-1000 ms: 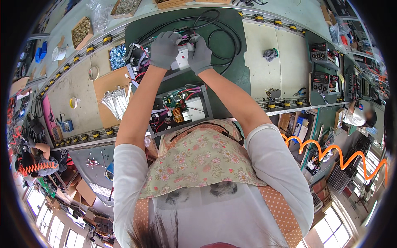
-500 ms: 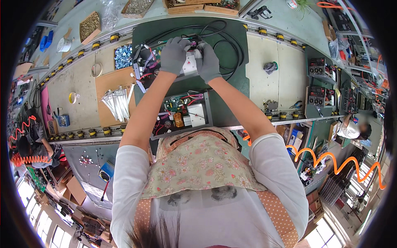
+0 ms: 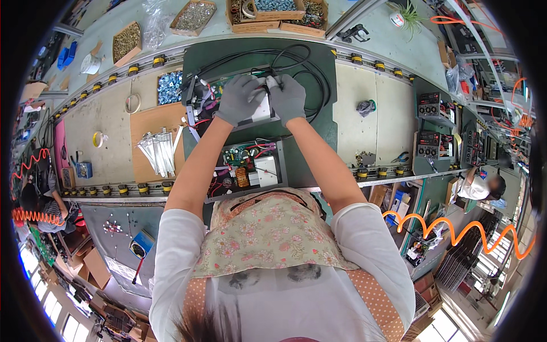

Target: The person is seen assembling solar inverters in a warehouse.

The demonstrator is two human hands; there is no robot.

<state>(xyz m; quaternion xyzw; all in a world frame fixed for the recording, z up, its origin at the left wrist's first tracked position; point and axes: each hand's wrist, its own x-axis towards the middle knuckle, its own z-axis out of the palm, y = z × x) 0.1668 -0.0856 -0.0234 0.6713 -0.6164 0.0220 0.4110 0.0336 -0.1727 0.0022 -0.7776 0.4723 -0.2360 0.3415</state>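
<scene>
Both my hands, in grey gloves, work close together over the far edge of an open electronic unit (image 3: 263,112) with a white cover plate. My left hand (image 3: 240,100) is closed, its curled fingers at the unit's far edge. Beside it, my right hand (image 3: 289,98) pinches with thumb and fingertips. What either hand holds is too small and covered to make out. A thick black cable (image 3: 326,85) loops behind and to the right, running toward my fingers. Nearer me lies a second open unit (image 3: 250,168) with a green circuit board, a copper coil and a white block.
Both units rest on a dark green board (image 3: 316,142). On the left are metal strips (image 3: 158,153), blue parts in a box (image 3: 170,87) and a tape roll (image 3: 133,103). Right of the board stand black panelled units (image 3: 428,143) and a crumpled dark bag (image 3: 366,107). Co-workers sit at both sides.
The whole scene sits lower in the picture as my head has tilted. My hands stay at the far unit's edge, with the right hand's fingers more curled in toward the left.
</scene>
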